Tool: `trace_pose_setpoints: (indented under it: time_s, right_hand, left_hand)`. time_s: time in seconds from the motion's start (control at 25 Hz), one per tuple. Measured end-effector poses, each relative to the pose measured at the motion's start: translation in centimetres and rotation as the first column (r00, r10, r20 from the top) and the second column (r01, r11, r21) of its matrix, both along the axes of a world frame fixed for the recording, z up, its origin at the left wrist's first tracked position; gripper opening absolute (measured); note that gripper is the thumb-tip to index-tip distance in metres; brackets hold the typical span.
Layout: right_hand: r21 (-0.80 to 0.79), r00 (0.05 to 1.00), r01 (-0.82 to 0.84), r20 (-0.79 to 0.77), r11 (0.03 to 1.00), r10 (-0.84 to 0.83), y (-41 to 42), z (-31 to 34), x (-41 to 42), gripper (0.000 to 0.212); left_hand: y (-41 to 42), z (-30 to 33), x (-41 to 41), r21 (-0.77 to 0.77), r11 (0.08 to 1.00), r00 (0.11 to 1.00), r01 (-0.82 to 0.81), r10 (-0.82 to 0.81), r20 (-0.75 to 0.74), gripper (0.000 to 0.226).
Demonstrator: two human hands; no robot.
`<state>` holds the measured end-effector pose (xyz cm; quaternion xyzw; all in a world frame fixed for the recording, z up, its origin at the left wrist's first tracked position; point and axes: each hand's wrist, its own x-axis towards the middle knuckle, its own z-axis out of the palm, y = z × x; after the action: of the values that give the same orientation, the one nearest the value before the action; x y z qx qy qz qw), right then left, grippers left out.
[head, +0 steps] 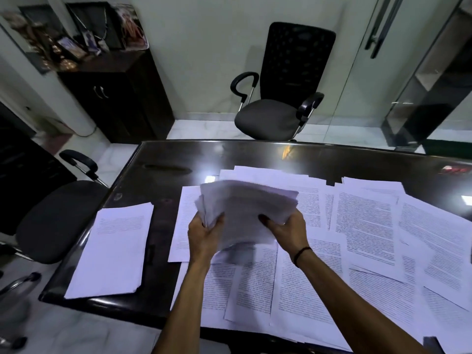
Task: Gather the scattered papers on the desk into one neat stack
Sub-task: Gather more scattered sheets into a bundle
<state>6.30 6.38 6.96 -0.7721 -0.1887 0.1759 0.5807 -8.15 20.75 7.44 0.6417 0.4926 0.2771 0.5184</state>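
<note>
While both hands, left hand [204, 235], right hand [287, 232], grip bundle [245, 213], loose sheets [370, 226] overlap desk edge [84, 241]

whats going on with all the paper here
A person is gathering printed pages. Both hands, left hand and right hand, hold a bundle of papers above the dark desk. Many loose sheets are spread across it, and a small separate pile lies at its left edge.
</note>
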Motion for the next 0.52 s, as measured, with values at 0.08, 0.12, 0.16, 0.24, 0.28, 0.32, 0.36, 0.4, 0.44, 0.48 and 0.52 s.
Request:
trace_pose_setpoints:
  time_s: [0.08,0.12,0.16,0.24,0.28,0.32,0.36,0.4,0.44,0.48,0.52]
  right_hand:
    - [0.140,0.997,0.039,-0.077,0.989,-0.028,0.2,1.0,-0.3,0.037]
    - [0.212,0.996,0.053,-0.087,0.976,-0.035,0.6,1.7,-0.4,0.037]
    - [0.268,0.995,0.077,-0.088,0.960,-0.055,1.0,2.3,-0.5,0.039]
    - [0.337,0.987,0.150,-0.104,0.930,-0.121,2.2,3.4,-0.6,0.046]
    - [0.345,0.983,0.178,-0.109,0.921,-0.149,2.9,3.9,-0.7,0.049]
    - [0.335,0.978,0.205,-0.108,0.919,-0.179,3.5,4.1,-0.8,0.050]
    - [0.320,0.974,0.225,-0.102,0.920,-0.202,4.0,4.3,-0.9,0.049]
    - [0.300,0.971,0.237,-0.098,0.924,-0.218,4.4,4.4,-1.1,0.045]
    - [0.276,0.969,0.247,-0.098,0.929,-0.228,4.6,4.3,-1.2,0.039]
    - [0.262,0.969,0.245,-0.097,0.934,-0.227,4.7,4.2,-1.3,0.035]
    - [0.256,0.971,0.237,-0.096,0.937,-0.220,4.9,4.1,-1.4,0.032]
  left_hand:
    - [-0.2,1.0,-0.1,0.017,0.999,0.994,-0.044,0.042,0.103,0.038]
    - [-0.1,1.6,0.0,0.021,0.996,0.979,-0.085,0.080,0.186,0.045]
    - [0.0,2.2,0.1,0.013,0.991,0.957,-0.130,0.122,0.262,0.049]
    - [0.4,3.4,0.6,-0.006,0.986,0.922,-0.168,0.160,0.353,0.051]
    - [0.6,3.9,0.9,-0.003,0.984,0.917,-0.180,0.168,0.361,0.055]
    - [0.8,4.1,1.2,0.008,0.982,0.919,-0.187,0.172,0.354,0.056]
    - [1.0,4.4,1.4,0.008,0.978,0.926,-0.209,0.195,0.325,0.053]
    - [1.3,4.4,1.5,0.006,0.974,0.931,-0.228,0.216,0.295,0.046]
    - [1.5,4.5,1.5,0.003,0.969,0.936,-0.248,0.239,0.258,0.036]
    - [1.8,4.3,1.4,0.001,0.966,0.938,-0.259,0.251,0.237,0.028]
    - [1.9,4.3,1.3,-0.003,0.965,0.938,-0.261,0.255,0.236,0.023]
